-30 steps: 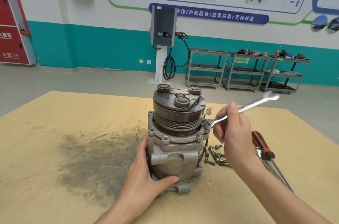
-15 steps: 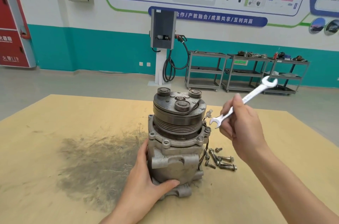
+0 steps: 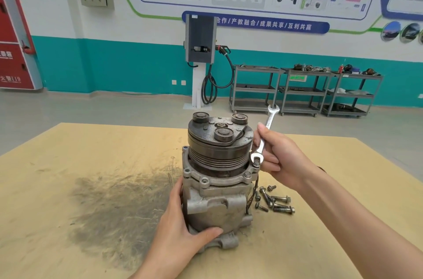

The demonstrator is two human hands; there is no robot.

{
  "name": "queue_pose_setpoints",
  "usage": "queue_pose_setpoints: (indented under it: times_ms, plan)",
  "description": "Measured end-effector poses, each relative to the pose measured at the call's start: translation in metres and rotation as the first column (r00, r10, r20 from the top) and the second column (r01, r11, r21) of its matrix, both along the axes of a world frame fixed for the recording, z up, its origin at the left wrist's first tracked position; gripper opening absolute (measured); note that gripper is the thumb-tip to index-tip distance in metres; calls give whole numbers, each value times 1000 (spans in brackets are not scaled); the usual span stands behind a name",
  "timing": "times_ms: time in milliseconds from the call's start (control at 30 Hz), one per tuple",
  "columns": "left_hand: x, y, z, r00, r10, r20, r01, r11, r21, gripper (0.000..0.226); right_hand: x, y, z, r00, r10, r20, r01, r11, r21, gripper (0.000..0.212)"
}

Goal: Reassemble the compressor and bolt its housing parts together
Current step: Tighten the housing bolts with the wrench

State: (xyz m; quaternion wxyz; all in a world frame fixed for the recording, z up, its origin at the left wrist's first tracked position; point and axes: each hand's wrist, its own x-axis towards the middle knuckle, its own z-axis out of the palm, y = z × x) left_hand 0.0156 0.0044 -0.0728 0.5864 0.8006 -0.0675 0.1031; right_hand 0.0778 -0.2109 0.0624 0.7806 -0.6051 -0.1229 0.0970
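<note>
Standing upright near the middle of the tan counter point(image 3: 68, 164): a compressor point(image 3: 217, 175), grey cast metal, scuffed and greasy. Topped by a dark grooved pulley point(image 3: 219, 153) with a flat face plate carrying three round bosses and a small centre nut. Below the pulley, a lighter flange ring with bolt ears around its rim, bolt heads seated in the ears at 5 and 6 o'clock. Lower body rounded, with a raised lug on the front and a mounting foot touching the counter at the base. Thin black wire hanging down the side at 3 o'clock.

Left hand point(image 3: 183, 239) wrapped around the lower body from 8 o'clock, fingers hidden behind the casting, thumb pressed across the front near the base.

Right hand point(image 3: 277, 155) at 3 o'clock of the pulley, fingers curled tight around the shank of a silver wrench point(image 3: 263, 139). Wrench held steeply, upper open end pointing to 12 o'clock, lower end fitted over a bolt point(image 3: 256, 161) on the flange ear at 3 o'clock.

Loose bolts point(image 3: 274, 201) scattered on the counter just beside the base, at 4 o'clock. Dark smudge point(image 3: 119, 210) spread over the counter at 8 o'clock of the compressor.
</note>
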Motion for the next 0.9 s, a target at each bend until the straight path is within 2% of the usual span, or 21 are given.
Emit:
queue_pose_setpoints:
  times_ms: [100, 233, 300, 367, 400, 467, 533, 600, 700, 800, 900]
  plan:
    - [0, 0, 0, 1000, 6, -5, -6, 1000, -1, 132, -4, 0, -2, 999, -41, 35, 43, 998, -42, 45]
    - [-1, 0, 0, 1000, 14, 8, -14, 1000, 17, 129, -16, 6, -15, 956, -273, 110, 273, 962, 15, 43]
    - [-2, 0, 1, 1000, 25, 14, -25, 999, 31, 126, -26, 10, -28, 868, -434, 242, 438, 898, 41, 43]
    - [-3, -1, 2, 1000, 29, 13, -29, 999, 36, 124, -38, 13, -38, 721, -530, 446, 569, 820, 55, 42]
    - [-3, -1, 2, 1000, 28, 10, -28, 999, 34, 126, -43, 15, -41, 639, -520, 566, 607, 793, 43, 40]
    - [-2, -1, 2, 1000, 26, 7, -26, 999, 36, 126, -53, 19, -43, 494, -386, 779, 648, 760, -34, 34]
    - [-2, -1, 3, 1000, 27, 3, -27, 999, 36, 126, -58, 23, -40, 431, -287, 855, 667, 740, -88, 30]
    - [-2, -1, 3, 1000, 30, -7, -30, 999, 22, 131, -56, 22, -32, 467, -365, 805, 646, 763, -29, 34]
    - [-3, -1, 3, 1000, 30, -10, -30, 999, 22, 130, -45, 12, -16, 687, -465, 558, 535, 844, 44, 42]
    - [-2, 0, 3, 1000, 30, -6, -30, 999, 16, 131, -28, 2, -9, 860, -408, 306, 420, 907, 30, 43]
    - [-2, 0, 2, 1000, 24, -16, -24, 1000, 2, 132, -17, -3, -11, 936, -325, 135, 328, 945, -1, 42]
